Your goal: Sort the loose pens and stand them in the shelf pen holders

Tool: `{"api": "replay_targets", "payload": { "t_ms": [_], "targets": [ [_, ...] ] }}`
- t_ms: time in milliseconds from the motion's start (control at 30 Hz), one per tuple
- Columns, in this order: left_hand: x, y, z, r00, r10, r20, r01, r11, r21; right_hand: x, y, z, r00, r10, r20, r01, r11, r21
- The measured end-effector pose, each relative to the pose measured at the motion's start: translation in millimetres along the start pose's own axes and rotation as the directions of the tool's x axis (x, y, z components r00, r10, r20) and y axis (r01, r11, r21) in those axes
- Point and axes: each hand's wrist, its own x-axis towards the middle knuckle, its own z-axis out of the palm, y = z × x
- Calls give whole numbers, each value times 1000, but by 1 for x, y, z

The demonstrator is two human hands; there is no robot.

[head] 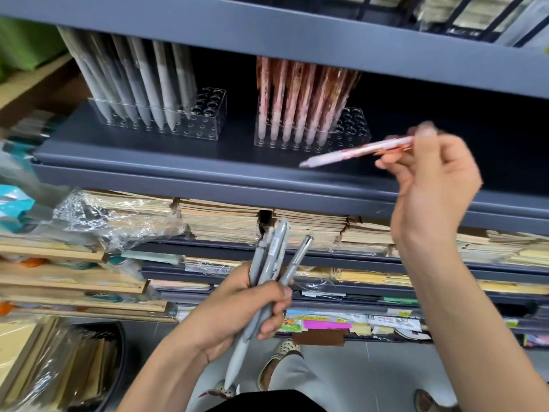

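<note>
My right hand (430,185) pinches a pink pen (353,152) by its clip end; the pen lies nearly level, tip pointing left, just in front of the right clear pen holder (353,129). That holder stands on the dark shelf (178,162) and holds several pink pens (297,99), with free holes at its right end. My left hand (246,304) sits lower, fist closed around a bundle of grey pens (271,263), their clip ends up. The left clear pen holder (208,114) carries several grey pens (139,81) and has free holes on its right side.
Stacks of notebooks (219,218) fill the shelves below, some under crumpled plastic wrap (113,215). Wooden boards (68,281) and wrapped packs lie at the left. The upper shelf edge (297,34) overhangs the pens. Feet and grey floor show at the bottom.
</note>
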Motion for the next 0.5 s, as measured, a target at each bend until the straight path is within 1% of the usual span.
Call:
{"api": "replay_targets", "payload": {
  "t_ms": [100,233,400,467,500],
  "targets": [
    [0,3,-3,1000,3,-27,-3,1000,-4,19,-9,-9,984,-138,-115,129,988,-81],
    [1,7,-5,999,24,-35,-24,1000,14,38,-13,-9,961,-238,-138,211,960,-183],
    [2,10,-5,998,51,-29,-50,998,35,53,-15,5,950,-311,-21,286,896,-341],
    [1,10,-6,998,54,-34,-54,998,23,58,-13,13,956,-292,34,282,878,-386],
    [1,10,-6,997,55,-45,-55,998,5,63,-13,16,963,-266,44,264,895,-359]
  ]
}}
